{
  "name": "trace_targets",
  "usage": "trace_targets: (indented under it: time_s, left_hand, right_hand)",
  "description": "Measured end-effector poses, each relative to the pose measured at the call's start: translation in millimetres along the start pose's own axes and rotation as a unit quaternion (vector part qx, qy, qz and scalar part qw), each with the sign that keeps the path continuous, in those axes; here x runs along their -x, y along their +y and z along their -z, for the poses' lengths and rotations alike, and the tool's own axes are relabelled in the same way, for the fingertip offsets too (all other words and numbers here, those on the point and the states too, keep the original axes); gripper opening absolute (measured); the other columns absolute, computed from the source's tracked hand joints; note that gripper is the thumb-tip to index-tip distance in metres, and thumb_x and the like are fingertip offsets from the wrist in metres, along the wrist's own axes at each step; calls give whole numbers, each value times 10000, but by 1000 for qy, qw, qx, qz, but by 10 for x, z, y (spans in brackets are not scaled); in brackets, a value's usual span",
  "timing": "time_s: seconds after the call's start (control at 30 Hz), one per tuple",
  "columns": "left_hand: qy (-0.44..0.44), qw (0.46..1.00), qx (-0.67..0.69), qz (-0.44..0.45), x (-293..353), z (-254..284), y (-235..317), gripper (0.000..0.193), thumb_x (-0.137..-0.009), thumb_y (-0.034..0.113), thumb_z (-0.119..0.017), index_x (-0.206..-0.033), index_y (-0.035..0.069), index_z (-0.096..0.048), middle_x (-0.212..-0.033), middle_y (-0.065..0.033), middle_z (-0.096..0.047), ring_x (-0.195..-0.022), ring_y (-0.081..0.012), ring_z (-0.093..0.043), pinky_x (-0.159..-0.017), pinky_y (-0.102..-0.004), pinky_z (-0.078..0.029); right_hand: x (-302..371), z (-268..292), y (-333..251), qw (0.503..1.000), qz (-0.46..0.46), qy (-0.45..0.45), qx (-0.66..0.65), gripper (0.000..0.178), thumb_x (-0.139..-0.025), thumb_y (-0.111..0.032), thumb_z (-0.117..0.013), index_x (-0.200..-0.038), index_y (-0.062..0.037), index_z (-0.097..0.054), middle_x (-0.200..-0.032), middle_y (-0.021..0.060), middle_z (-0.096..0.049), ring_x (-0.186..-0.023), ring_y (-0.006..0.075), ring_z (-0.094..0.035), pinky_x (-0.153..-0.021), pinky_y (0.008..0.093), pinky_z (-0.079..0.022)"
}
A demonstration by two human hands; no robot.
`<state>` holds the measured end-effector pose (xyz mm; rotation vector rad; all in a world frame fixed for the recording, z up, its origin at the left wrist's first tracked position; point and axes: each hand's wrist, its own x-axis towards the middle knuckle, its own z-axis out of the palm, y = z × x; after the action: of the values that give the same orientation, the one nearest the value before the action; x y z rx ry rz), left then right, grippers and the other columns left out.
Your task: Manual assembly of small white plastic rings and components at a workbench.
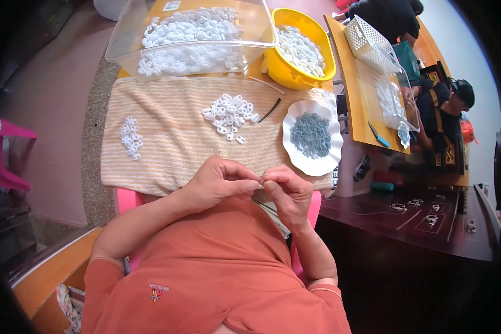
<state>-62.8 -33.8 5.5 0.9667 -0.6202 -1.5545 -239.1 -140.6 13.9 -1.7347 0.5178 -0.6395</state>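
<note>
In front of my belly my two hands meet at the fingertips. My left hand (221, 182) is closed in a pinch, and my right hand (289, 192) pinches against it. Whatever lies between them is too small and covered to name. Beyond them, on a striped cloth (161, 142), lies a loose pile of small white plastic pieces with two holes (228, 113). A smaller cluster of white pieces (131, 136) sits at the left. Right of the pile stands a white scalloped plate (293, 152) heaped with tiny grey-blue pieces (310, 134).
A clear plastic bin (117, 47) of white pieces and a yellow basin (300, 84) stand at the table's far side. A dark thin strip (270, 110) lies near the plate. At the right, another person (440, 106) sits by a table with a blue-handled knife (378, 135).
</note>
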Motion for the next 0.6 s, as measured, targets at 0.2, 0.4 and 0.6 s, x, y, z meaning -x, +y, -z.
trace_targets:
  time_s: [0.2,0.4,0.6]
  left_hand:
    - [-9,999,30,-5,-44,3,-6,198,-905,152,-647,-1009,-16,-658,-856,-45,-658,-736,-90,-612,-671,-213,-509]
    - [-15,999,44,-13,-65,-18,-18,183,-910,161,-641,-983,-7,-649,-862,-38,-646,-723,-79,-597,-660,-210,-507]
    - [-11,998,48,-37,-83,-1,-78,137,-920,129,-619,-964,-1,-626,-817,-31,-643,-707,-77,-604,-659,-204,-499]
  right_hand:
    - [-23,-51,4,1000,4,9,-7,85,-871,1,-636,-954,21,-642,-922,88,-605,-812,120,-557,-709,219,-448]
    - [-14,-76,75,1000,23,14,-12,80,-877,-8,-636,-952,19,-632,-923,74,-588,-802,112,-547,-704,216,-444]
    - [-26,-83,54,1000,-11,-2,-28,86,-888,-35,-636,-952,22,-630,-921,63,-590,-792,92,-536,-687,203,-436]
